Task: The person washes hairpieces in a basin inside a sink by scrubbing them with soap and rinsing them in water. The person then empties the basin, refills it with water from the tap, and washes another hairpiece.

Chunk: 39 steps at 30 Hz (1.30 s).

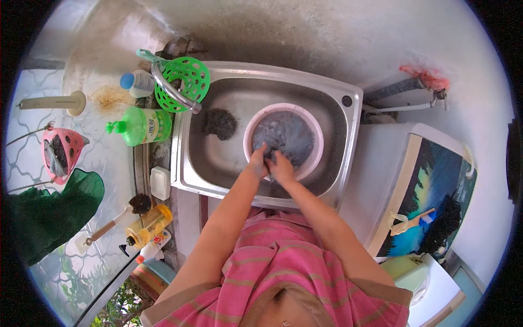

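A pale pink basin [248, 128] stands in the steel sink [204, 163], right of its middle. Cloudy grey-blue water [286, 133] fills it, with darker shapes in it that I cannot make out. Over the basin's near rim, my left hand [258, 160] and my right hand [281, 167] meet close together. Both look closed, with something dark and wet between them; its kind does not show. Some of my fingertips are hidden by the hands themselves and the water. Left of the basin, a dark scouring pad [220, 123] lies on the sink floor.
A curved metal faucet [173, 90] and a green perforated basket [190, 76] overhang the sink's far left corner. Along the left ledge stand a green pump bottle [144, 126], a white soap box [160, 183] and a yellow bottle [150, 226]. A washing machine [376, 163] is at right.
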{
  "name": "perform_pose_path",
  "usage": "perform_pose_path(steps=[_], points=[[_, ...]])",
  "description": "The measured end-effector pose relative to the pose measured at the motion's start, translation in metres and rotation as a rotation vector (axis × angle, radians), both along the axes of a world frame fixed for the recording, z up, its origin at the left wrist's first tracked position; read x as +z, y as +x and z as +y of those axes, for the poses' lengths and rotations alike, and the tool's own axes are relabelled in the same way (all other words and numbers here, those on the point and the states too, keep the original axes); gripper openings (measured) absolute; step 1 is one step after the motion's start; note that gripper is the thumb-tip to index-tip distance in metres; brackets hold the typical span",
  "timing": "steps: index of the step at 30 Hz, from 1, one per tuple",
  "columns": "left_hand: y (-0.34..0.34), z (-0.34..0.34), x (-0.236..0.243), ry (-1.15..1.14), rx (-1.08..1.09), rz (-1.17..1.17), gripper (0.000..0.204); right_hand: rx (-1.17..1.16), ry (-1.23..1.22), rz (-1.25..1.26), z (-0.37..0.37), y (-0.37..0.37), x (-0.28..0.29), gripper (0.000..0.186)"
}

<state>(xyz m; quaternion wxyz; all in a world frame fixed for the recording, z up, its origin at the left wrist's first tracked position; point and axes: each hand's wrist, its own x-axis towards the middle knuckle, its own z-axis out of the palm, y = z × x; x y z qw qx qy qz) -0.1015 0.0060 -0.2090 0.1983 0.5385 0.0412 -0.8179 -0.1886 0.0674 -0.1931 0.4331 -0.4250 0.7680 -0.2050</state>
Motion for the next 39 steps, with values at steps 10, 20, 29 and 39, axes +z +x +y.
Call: perform_pose_path(steps=[10, 20, 29, 39], points=[[-0.023, -0.007, 0.043, 0.139, 0.056, 0.020, 0.037, -0.083, -0.252, 0.317, -0.045, -0.016, 0.067, 0.025], [-0.024, -0.023, 0.062, 0.172, -0.112, -0.192, 0.057, -0.139, -0.014, 0.431, -0.022, -0.056, -0.052, 0.053], [-0.008, -0.013, -0.004, 0.169, 0.150, 0.107, 0.049, -0.068, -0.394, -0.055, -0.016, 0.010, 0.052, 0.032], [-0.005, 0.001, -0.003, 0.016, 0.045, 0.646, 0.040, -0.134, -0.310, 0.388, -0.053, -0.052, 0.027, 0.035]])
